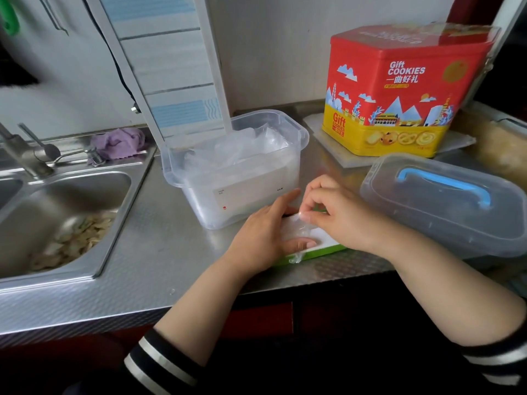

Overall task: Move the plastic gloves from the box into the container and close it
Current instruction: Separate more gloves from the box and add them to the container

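A flat green and white glove box lies on the steel counter near its front edge. My left hand rests on the box's left end, thumb laid across its top. My right hand pinches a thin clear plastic glove at the box's opening. Another bit of clear film pokes out at the box's front edge. Just behind stands the clear plastic container, uncovered, with crumpled clear gloves inside. Its clear lid with a blue handle lies to the right on the counter.
A steel sink with food scraps and a tap fills the left. A purple cloth lies behind it. A red and yellow cookie tin stands at the back right. A white and blue panel leans against the wall behind the container.
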Demonstrator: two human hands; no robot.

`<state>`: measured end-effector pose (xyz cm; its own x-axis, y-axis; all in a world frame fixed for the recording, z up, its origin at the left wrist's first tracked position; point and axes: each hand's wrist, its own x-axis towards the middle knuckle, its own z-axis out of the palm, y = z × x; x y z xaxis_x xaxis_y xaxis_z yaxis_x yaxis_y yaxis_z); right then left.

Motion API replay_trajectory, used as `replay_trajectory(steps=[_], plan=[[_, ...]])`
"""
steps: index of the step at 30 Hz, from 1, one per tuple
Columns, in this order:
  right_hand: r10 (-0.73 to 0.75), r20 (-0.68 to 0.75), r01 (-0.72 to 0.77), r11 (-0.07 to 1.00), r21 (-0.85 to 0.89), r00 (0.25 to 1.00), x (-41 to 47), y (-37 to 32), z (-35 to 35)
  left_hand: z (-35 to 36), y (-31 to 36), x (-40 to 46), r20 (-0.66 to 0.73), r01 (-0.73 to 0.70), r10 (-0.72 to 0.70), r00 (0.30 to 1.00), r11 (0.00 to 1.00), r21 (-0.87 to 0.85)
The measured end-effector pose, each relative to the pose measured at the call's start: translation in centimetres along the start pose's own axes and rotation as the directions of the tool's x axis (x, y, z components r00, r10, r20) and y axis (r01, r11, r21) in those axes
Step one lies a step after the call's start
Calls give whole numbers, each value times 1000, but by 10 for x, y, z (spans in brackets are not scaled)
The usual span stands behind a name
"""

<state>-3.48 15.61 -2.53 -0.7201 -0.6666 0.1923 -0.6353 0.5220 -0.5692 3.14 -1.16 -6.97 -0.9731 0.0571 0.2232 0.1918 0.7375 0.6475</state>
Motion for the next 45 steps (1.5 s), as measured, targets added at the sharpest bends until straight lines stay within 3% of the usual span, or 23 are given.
replay_trajectory(steps=[3,7,11,13,17,19,23,26,29,30,31,33,36,38,39,41,43,45], plan=[[-128,-142,134,990,35,982,5,-11,-13,0,-2,1,-10,2,-3,1000,1000,-25],[-206,-412,282,950,133,888,6,-23,-40,-4,0,-3,12,91,-91,996,993,-69],[-247,-603,453,866,214,758,4,-27,-58,-24,10,-10,-8,133,-147,989,912,-389],[-273,-651,503,842,195,709,3,-27,-63,-39,17,-10,11,119,-137,991,818,-563],[-307,-693,555,816,161,653,1,-28,-64,-66,38,-4,171,235,-166,971,571,-786],[-352,-705,564,822,82,616,0,-29,-63,-77,42,-2,195,228,-120,973,565,-793],[-434,-736,596,801,-53,519,3,-35,-66,-92,44,0,310,309,-142,940,740,-598],[-523,-735,625,761,-174,432,9,-41,-71,-94,49,-5,434,340,23,901,586,-736],[-625,-693,620,715,-323,359,16,-43,-75,-105,54,-8,327,282,88,941,331,-901],[-654,-677,619,696,-363,338,19,-44,-76,-113,56,-8,253,225,65,965,287,-931],[-677,-662,617,680,-396,320,21,-45,-76,-121,58,-7,172,161,16,985,282,-946],[-719,-629,617,646,-450,294,30,-46,-75,-142,61,-1,18,71,-135,991,394,-916],[-755,-563,601,633,-488,338,54,-44,-72,-174,64,15,-169,91,-313,935,671,-736],[-737,-521,562,671,-483,432,74,-43,-67,-190,57,25,-240,204,-388,890,809,-551],[-707,-510,542,705,-457,490,84,-45,-64,-198,52,30,-256,258,-423,869,829,-496],[-612,-518,496,790,-361,597,99,-49,-58,-209,40,38,-171,352,-503,847,772,-529],[-502,-534,436,863,-257,680,107,-51,-56,-215,28,40,27,392,-534,845,585,-710],[-391,-504,354,919,-172,770,113,-53,-56,-216,13,37,85,326,-478,874,450,-831]])
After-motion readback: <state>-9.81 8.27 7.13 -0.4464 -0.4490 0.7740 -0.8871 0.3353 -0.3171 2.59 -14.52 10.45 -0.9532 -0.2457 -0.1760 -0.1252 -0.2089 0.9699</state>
